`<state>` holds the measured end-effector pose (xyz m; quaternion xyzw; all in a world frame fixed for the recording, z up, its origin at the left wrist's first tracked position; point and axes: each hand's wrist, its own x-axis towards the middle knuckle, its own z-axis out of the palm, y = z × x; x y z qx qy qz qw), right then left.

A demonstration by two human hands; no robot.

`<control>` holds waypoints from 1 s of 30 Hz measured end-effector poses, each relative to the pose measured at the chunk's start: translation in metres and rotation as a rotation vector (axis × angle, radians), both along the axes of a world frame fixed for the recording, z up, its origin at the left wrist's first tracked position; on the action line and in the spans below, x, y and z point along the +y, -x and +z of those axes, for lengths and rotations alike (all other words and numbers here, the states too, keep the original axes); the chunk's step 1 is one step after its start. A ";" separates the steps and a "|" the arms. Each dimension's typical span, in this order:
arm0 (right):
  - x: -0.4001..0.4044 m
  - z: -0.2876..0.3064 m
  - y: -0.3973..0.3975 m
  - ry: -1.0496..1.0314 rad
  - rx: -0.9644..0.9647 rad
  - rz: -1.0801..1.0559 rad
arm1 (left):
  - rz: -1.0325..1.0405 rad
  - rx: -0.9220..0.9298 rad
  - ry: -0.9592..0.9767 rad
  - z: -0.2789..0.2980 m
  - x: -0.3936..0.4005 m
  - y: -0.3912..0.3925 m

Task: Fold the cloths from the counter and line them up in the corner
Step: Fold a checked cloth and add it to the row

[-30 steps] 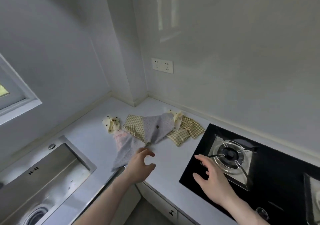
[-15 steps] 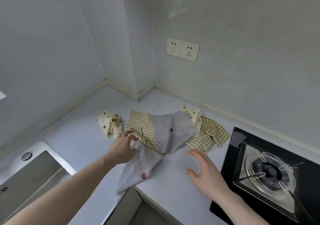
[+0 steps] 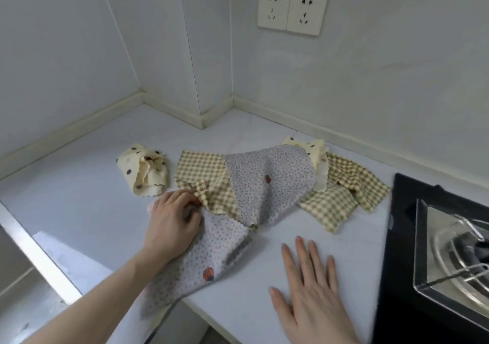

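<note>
Head view puts me at the very start, picking the first cloth out of the heap: my left hand (image 3: 172,219) has its fingers curled into the near grey dotted cloth (image 3: 211,253), which hangs over the counter (image 3: 79,206) edge, beside the checked cloth (image 3: 203,182). My right hand (image 3: 312,290) lies flat and released on bare counter, holding nothing. Next, I judge, I must pull that cloth free and spread it flat.

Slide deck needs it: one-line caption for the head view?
Left hand grips the near grey dotted cloth in an unfolded pile; right hand flat on the counter.
</note>
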<state>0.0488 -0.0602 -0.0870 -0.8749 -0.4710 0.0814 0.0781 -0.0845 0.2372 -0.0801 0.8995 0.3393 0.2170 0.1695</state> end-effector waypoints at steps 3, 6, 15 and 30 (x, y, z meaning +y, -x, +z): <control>0.001 -0.010 0.001 -0.065 -0.121 0.010 | 0.013 -0.092 -0.096 -0.003 -0.002 0.004; 0.001 -0.020 0.002 -0.058 -0.140 0.012 | 0.017 -0.261 -0.204 -0.005 -0.003 0.009; -0.008 -0.002 0.010 0.011 -0.048 0.040 | 0.005 -0.175 -0.186 -0.011 -0.004 0.007; -0.058 0.057 0.040 -0.256 0.221 -0.045 | 0.081 -0.283 -0.261 0.143 -0.060 0.018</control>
